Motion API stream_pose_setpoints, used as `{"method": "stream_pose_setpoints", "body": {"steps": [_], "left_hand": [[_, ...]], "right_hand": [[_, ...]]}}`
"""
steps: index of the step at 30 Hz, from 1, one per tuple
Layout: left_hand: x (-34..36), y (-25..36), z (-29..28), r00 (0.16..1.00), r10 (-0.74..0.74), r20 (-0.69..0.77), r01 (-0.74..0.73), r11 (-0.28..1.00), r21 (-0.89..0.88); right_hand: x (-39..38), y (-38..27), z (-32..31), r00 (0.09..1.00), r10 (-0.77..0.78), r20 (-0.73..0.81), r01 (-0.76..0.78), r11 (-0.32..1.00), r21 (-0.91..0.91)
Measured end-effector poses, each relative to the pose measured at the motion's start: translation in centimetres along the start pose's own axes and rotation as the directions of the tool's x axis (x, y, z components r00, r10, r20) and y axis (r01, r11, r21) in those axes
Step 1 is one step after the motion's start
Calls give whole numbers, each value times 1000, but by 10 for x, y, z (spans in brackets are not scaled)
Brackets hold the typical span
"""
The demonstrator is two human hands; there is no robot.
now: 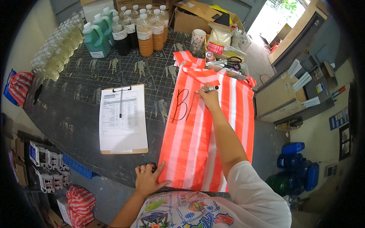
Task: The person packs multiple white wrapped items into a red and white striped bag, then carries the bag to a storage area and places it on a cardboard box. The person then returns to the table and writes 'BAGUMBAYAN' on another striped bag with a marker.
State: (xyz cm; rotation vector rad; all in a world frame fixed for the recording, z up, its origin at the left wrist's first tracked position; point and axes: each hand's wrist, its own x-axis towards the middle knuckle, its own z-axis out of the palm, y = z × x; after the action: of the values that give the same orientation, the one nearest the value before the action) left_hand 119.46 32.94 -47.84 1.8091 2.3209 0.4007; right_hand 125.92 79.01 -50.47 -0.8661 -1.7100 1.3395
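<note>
Right hand [209, 98] grip closed around a marker [210, 89], tip on the striped bag [197, 144] beside black hand-drawn marks. Left hand [147, 178] lies flat, fingers spread, thumb pressing the bag's near corner at the counter [76, 114] edge, grasping nothing. The bag lies flat on the counter, a clipboard [122, 118] just beside it, bottles [129, 30] well beyond.

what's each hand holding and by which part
Right hand grips a marker mid-barrel. Left hand holds nothing, pressing flat on the striped bag's lower corner.
</note>
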Motion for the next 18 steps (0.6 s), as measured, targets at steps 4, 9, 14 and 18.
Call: {"method": "stream_pose_setpoints", "body": {"steps": [4, 9, 14, 18], "left_hand": [[0, 0, -1, 1000, 11, -12, -11, 1000, -2], [0, 0, -1, 1000, 20, -14, -20, 1000, -4], [1, -2, 3, 999, 47, -25, -46, 998, 36], [1, -2, 3, 997, 63, -44, -62, 998, 30]], "right_hand": [[-15, -11, -7, 992, 104, 66, -90, 978, -187], [-62, -23, -16, 982, 153, 110, -134, 977, -168], [-113, -31, -20, 974, 188, 127, -170, 975, -144], [-122, -38, -21, 961, 234, 150, -219, 969, -115]]}}
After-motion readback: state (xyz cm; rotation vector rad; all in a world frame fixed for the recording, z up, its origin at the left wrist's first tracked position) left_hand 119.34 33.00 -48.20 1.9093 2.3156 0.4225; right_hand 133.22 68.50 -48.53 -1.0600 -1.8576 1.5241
